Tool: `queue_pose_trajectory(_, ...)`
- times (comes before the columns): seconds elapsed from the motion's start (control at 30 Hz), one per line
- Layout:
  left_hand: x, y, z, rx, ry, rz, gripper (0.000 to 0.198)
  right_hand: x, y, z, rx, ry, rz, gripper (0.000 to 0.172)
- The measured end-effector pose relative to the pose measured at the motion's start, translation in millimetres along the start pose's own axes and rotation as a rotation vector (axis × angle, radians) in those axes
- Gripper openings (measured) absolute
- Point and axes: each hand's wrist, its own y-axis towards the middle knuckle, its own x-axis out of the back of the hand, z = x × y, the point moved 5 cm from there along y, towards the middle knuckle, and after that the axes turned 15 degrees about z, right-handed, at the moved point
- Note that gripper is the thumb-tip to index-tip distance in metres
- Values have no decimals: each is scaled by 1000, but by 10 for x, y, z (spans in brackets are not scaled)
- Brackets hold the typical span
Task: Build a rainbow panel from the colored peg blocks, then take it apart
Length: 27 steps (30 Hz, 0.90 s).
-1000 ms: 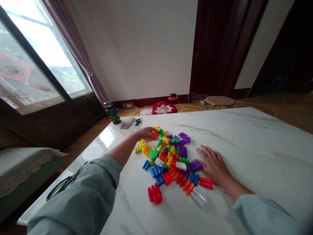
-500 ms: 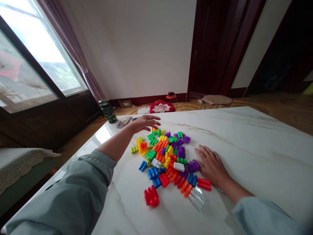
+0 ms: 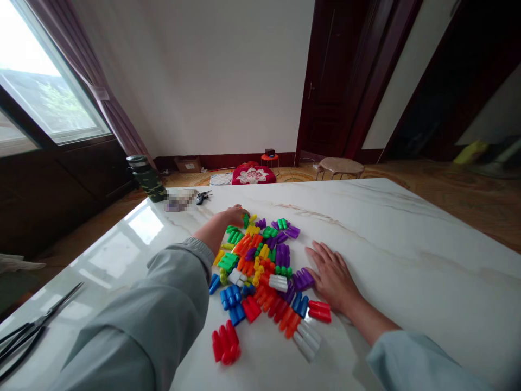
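Note:
A heap of colourful plastic building blocks (image 3: 246,263) lies on the white marbled table (image 3: 407,260). At the heap's far left edge, my left hand (image 3: 233,216) is lowered beside a green block (image 3: 246,220). Its fingers curl down and are mostly hidden, so I cannot see whether they grip a block. My right hand (image 3: 331,274) rests palm down right of the heap, fingers stretched, holding nothing. Close to its thumb are a purple block (image 3: 303,279) and a red block (image 3: 319,311). Another red block (image 3: 226,343) sits apart at the near side, and a clear block (image 3: 307,340) lies near the front.
Large scissors (image 3: 38,328) lie at the table's left edge. A camouflage flask (image 3: 146,178) stands at the far left corner, with small pliers (image 3: 202,197) and a blurred item nearby. Beyond the table are a round stool (image 3: 341,165) and a red flowered seat (image 3: 253,175).
My left hand has come down from above the far side of the heap to its edge. The view has turned right, bringing the scissors into sight. My right hand stays flat on the table.

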Motion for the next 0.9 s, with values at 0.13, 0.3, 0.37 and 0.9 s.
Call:
queue_pose_trajectory(0.13, -66, -38, 40, 3, 17, -22, 54, 2, -5, 1, 0, -6, -7, 49)
queue_pose_trajectory(0.3, -179, -208, 62, 35, -21, -136, 50, 7, 0, 1, -4, -19, -20, 48)
queue_pose_trajectory(0.37, -178, -304, 60, 45, -61, -182, 46, 1, 5, 1, -7, -24, -21, 48)
queue_pose_trajectory(0.9, 461, -1303, -279, -148, -650, -237, 49, -28, 48, -17, -5, -57, -53, 49)
